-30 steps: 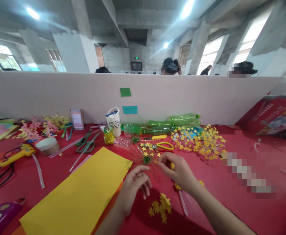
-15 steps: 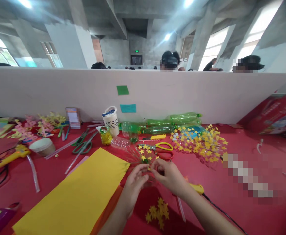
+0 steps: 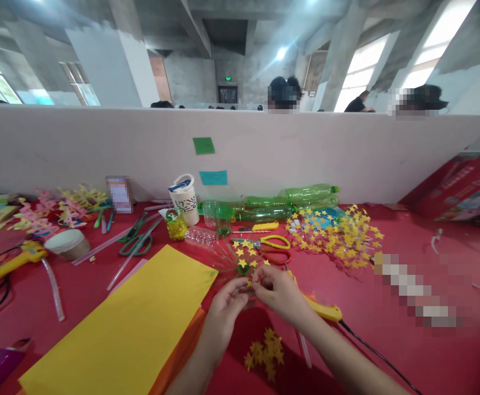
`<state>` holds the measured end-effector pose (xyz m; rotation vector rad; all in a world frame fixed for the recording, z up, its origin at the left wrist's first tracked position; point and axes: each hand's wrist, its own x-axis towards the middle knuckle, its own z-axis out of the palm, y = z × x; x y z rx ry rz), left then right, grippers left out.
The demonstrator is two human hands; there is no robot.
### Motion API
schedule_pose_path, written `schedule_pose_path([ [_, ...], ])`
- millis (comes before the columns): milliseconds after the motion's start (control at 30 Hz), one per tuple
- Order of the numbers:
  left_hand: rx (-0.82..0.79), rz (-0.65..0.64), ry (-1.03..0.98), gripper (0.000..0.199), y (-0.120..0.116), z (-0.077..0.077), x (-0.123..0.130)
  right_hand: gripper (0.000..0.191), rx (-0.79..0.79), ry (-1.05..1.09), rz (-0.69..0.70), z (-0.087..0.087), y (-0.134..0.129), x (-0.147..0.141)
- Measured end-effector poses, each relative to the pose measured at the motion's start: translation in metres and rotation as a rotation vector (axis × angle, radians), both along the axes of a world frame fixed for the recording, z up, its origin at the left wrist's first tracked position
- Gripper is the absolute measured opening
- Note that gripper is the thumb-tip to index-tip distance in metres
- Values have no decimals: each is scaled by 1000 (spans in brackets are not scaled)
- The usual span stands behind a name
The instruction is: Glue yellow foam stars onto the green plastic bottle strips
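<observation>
A cut plastic bottle piece with a green neck [image 3: 243, 269] lies ahead of my hands, its thin clear strips fanned out and several tipped with yellow stars [image 3: 246, 252]. My left hand [image 3: 226, 306] is closed at the near side, fingers and thumb around one of these strips. From the right, my right hand [image 3: 278, 289] pinches at a small yellow star [image 3: 249, 283] by the left fingertips. The exact contact is partly hidden behind the fingers. Closer to me lies a pile of loose yellow stars [image 3: 267, 351] on the red table [image 3: 338, 356].
Yellow paper [image 3: 128, 318] spreads on the left. A yellow glue gun [image 3: 326, 310] with a cord sits beside my right forearm. Beyond are scissors [image 3: 276, 241], green bottles [image 3: 264, 214], a white cup [image 3: 185, 203] and a star-tipped bundle [image 3: 342, 236]. A white partition [image 3: 141, 148] stands behind.
The view has shifted slightly, so the background sits higher. My right hand has moved a little, and more of the glue gun shows. Both hands keep their grip.
</observation>
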<state>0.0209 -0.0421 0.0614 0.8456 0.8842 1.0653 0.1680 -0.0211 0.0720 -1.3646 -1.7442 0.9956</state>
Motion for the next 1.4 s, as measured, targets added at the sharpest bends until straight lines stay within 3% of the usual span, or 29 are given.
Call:
schedule_pose_path([
  [433, 26, 3, 38, 25, 0, -1, 3, 7, 34, -112, -104, 1, -2, -4],
  [1400, 12, 6, -1, 27, 0, -2, 2, 6, -46, -24, -66, -1, -3, -3],
])
